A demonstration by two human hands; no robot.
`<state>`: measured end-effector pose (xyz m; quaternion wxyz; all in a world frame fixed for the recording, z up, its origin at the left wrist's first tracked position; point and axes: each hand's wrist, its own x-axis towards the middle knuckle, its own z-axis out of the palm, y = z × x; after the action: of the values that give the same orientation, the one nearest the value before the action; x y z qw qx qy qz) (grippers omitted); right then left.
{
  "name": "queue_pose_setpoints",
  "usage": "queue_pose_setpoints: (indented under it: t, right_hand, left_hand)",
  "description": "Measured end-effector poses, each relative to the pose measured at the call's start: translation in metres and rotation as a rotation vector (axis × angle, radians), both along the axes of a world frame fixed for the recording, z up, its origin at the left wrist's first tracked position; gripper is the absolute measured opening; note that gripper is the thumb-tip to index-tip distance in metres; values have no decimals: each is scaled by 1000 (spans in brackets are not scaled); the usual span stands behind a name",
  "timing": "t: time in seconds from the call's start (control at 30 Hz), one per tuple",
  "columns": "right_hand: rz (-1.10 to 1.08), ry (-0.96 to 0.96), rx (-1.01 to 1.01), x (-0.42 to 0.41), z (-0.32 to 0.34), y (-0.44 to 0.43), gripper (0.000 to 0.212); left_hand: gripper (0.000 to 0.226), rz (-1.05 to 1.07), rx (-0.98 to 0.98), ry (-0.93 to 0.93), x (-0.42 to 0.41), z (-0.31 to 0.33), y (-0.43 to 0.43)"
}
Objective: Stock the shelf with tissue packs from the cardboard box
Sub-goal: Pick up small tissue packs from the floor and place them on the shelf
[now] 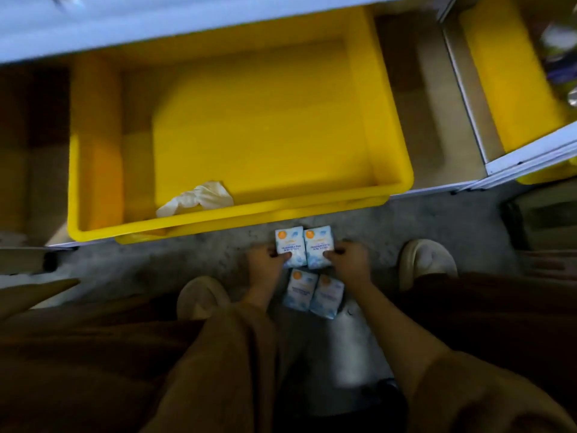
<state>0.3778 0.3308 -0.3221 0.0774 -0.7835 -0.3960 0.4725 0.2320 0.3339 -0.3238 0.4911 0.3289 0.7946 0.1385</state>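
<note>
Four blue-white tissue packs [304,270] on floor (two-by-two), before yellow bin [237,220].

Large yellow plastic bin [390,182]: smooth, slightly glossy walls. Crumpled white paper wad [195,198] inside: matt, creased. Blue-and-white film-wrapped tissue packs [304,248]: glossy printed wrap. Grey concrete floor [156,264]: rough, mottled, matt. White shelf rail [530,157]: smooth painted metal.

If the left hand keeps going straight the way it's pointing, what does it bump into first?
The left hand points up the picture, holding a tissue pack. Straight ahead there is a short strip of bare floor, then probably the front wall of the yellow bin. Depth is hard to judge, so it might pass over the rim instead.
</note>
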Motion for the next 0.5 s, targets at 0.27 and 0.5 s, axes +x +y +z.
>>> queue_pose_setpoints:
  t: [0.27, 0.5]
  right_hand:
    - [-61, 7, 123, 19, 80, -6, 33]
    - [20, -34, 228, 42, 163, -35, 29]
  left_hand:
    - [35, -165, 57, 9, 9, 81, 4]
    - [31, -354, 172, 8, 15, 172, -2]
